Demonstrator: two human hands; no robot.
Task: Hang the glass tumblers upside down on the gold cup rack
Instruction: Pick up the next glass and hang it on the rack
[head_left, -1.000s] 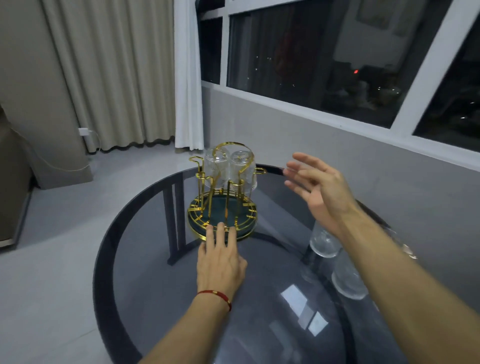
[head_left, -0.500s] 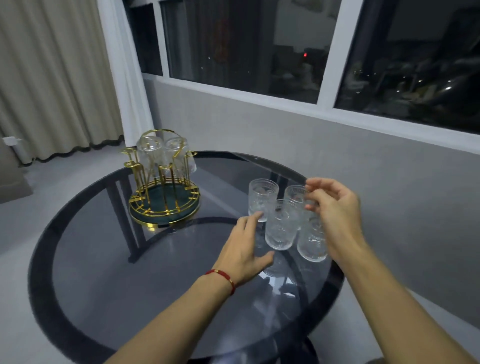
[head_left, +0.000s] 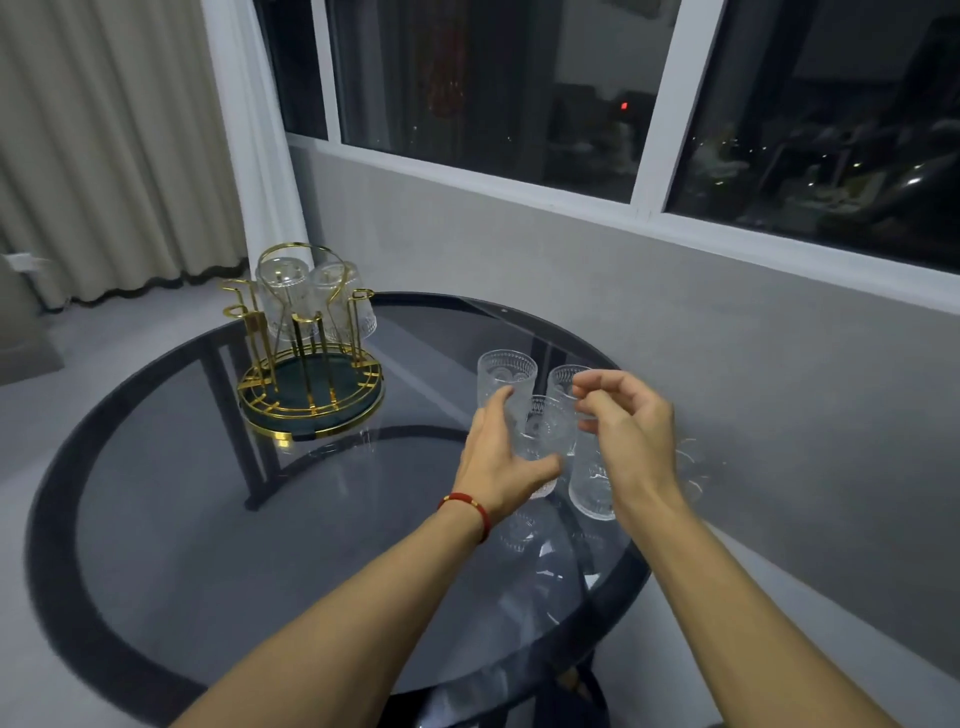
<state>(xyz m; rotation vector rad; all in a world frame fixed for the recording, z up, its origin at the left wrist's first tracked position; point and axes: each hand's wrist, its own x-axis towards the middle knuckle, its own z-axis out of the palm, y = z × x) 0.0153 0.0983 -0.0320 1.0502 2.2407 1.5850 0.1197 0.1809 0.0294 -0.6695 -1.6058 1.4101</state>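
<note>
The gold cup rack (head_left: 311, 410) stands on the round glass table (head_left: 171, 525) at the back left. Two glass tumblers (head_left: 283, 291) (head_left: 343, 301) hang upside down on it. Several more tumblers stand upright in a cluster at the right. My left hand (head_left: 498, 462) wraps the centre tumbler (head_left: 543, 431), thumb across its front and index finger behind. My right hand (head_left: 628, 431) hovers with curled fingers at the rim of the back right tumbler (head_left: 563, 382); whether it grips is unclear. Another tumbler (head_left: 506, 376) stands behind my left hand, and one (head_left: 589, 488) stands below my right hand.
A grey wall (head_left: 571, 291) under a dark window runs close behind the table's right side. Curtains (head_left: 104, 156) hang at the back left. The table's dark rim (head_left: 57, 545) circles the glass top, and the tumbler cluster stands near its right edge.
The view swung right from the rack to the tumblers. My left hand left the rack's base and closed around the centre tumbler. My right hand came down to the tumbler rims.
</note>
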